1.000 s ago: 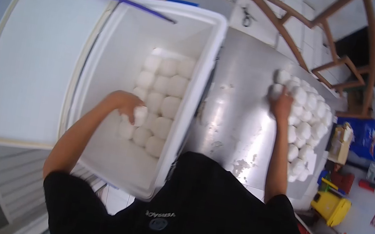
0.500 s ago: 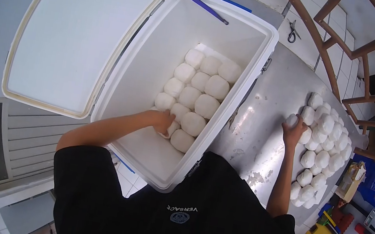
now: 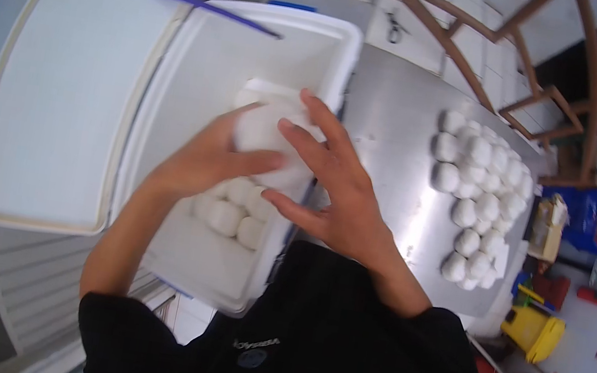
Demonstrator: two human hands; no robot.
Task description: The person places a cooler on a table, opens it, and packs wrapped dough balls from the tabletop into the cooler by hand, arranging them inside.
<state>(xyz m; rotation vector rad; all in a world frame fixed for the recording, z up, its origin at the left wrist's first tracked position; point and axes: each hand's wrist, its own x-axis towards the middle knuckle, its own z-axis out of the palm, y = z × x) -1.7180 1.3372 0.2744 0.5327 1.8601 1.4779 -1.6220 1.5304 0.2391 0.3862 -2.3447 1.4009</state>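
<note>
Above the white cooler box (image 3: 347, 54), my left hand (image 3: 218, 150) is wrapped round a white dough ball (image 3: 257, 129), which is blurred by motion. My right hand (image 3: 338, 185) is beside it on the right, fingers spread and curved towards the ball, with nothing clearly held. Several white balls (image 3: 225, 218) lie in rows on the bottom of the box, partly hidden by both hands. On the metal table (image 3: 391, 146) to the right sits a pile of similar white balls (image 3: 488, 207).
The box's lid (image 3: 72, 88) hangs open at the left, joined by a purple strap (image 3: 213, 9). Scissors (image 3: 394, 27) lie on the tiles beyond the table. A brown frame (image 3: 469, 69) stands at the upper right, a yellow bin (image 3: 531, 333) at the lower right.
My right hand has left the pile and come over the box beside my left hand. My left hand has risen from the bottom rows with a ball. The view has shifted.
</note>
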